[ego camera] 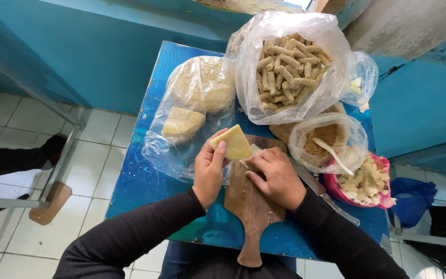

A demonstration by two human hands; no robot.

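Seen from above, we work at a blue table (145, 181) set against a blue wall, with white floor tiles to our left. At the far side stands the largest item, a clear bag of rolls (287, 67), open at the top and filled with short pale dough sticks. To its left lies a second clear bag, the dough bag (194, 103), holding pale rounded lumps, its loose plastic reaching toward our left hand. Nearer us, a wooden board (251, 206) lies with its handle pointing at our body. To the right of the board sits a smaller bag of brown crumbs (326, 137) with a white spoon (334, 155) in it, and beside that a pink bowl (365, 183) of pale chunks. A knife (326, 196) lies between board and bowl.

Our left hand (208, 170) pinches a pale yellow triangular wrapper (233, 143) between thumb and fingers, holding it just above the board's far end. Our right hand (280, 175) rests on the board, fingers curled and pressed down on a small pale piece (248, 163) just under the wrapper; what it grips beneath the fingers we cannot tell.
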